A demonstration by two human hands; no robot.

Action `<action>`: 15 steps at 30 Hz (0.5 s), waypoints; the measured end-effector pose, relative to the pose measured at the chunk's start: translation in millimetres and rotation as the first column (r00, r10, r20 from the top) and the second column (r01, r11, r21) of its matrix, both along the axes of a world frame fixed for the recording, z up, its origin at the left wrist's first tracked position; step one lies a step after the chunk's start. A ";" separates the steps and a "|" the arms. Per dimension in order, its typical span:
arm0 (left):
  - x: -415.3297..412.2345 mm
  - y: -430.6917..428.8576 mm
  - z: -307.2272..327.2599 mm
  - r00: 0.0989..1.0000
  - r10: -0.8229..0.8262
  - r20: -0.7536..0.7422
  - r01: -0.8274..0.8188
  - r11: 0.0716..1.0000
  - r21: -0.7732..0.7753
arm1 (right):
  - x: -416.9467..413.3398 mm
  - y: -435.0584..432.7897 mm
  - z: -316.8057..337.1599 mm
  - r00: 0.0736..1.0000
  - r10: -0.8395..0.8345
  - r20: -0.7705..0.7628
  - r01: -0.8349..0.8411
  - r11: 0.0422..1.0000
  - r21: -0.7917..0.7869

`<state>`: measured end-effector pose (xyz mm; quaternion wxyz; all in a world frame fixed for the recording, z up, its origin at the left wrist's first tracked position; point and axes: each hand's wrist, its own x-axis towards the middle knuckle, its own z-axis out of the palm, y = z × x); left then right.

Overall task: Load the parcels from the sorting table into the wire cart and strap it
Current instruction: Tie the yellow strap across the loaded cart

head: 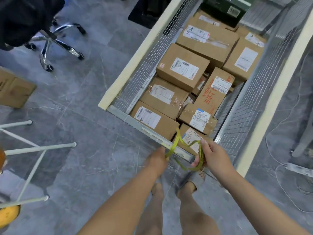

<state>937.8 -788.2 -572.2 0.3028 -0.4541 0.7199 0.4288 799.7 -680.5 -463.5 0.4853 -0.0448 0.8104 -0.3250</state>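
The wire cart [144, 72] stands ahead of me with mesh walls and cream padded top rails. Several brown cardboard parcels [183, 72] with white labels fill it. A thin yellow strap [177, 139] loops over the cart's near metal rail [135, 121]. My left hand [156, 160] grips the strap's lower end just below the rail. My right hand [210, 156] pinches a loop of the same strap at the cart's near right corner, fingers curled round it.
An office chair base [55, 41] with chrome legs stands at the far left. A cardboard box [15, 89] lies at the left edge. White stand legs [39, 148] splay on the grey floor near left. White cables [288, 184] trail on the floor at right.
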 end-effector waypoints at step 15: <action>-12.9 12.4 -36.9 0.817 0.573 0.066 -0.577 0.806 0.134 | -22.4 -13.5 -29.6 0.978 -0.130 0.165 0.141 0.988 -0.059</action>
